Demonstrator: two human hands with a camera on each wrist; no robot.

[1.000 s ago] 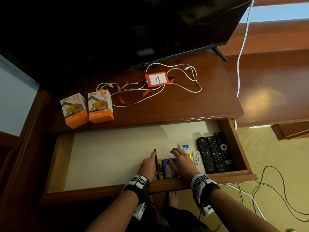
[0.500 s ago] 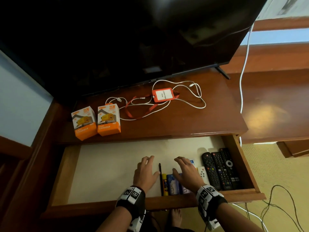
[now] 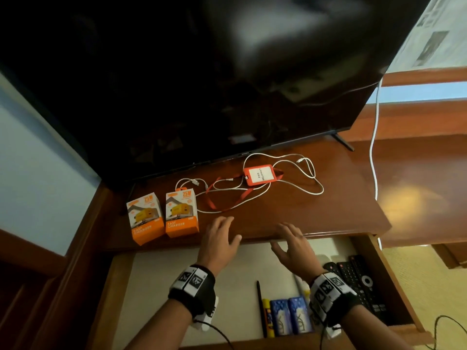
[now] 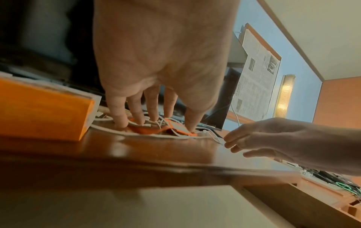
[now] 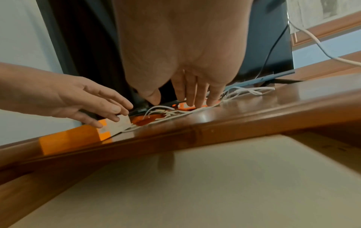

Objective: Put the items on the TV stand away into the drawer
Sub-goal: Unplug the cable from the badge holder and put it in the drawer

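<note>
Two orange-and-white charger boxes stand at the left of the TV stand top. To their right lie tangled white cables, a red lanyard and an orange badge holder. My left hand hovers over the stand's front edge, fingers spread, just right of the boxes and short of the cables. My right hand hovers beside it, also spread and holding nothing. In the left wrist view the left fingers point at the badge holder.
The open drawer below holds a black pen, a yellow stick, two blue packs and black remotes at its right. A dark TV overhangs the stand. A white cord hangs at the right.
Both hands have left the items in the drawer and moved up and forward over the stand's front edge. The pen and packs now lie untouched in the drawer.
</note>
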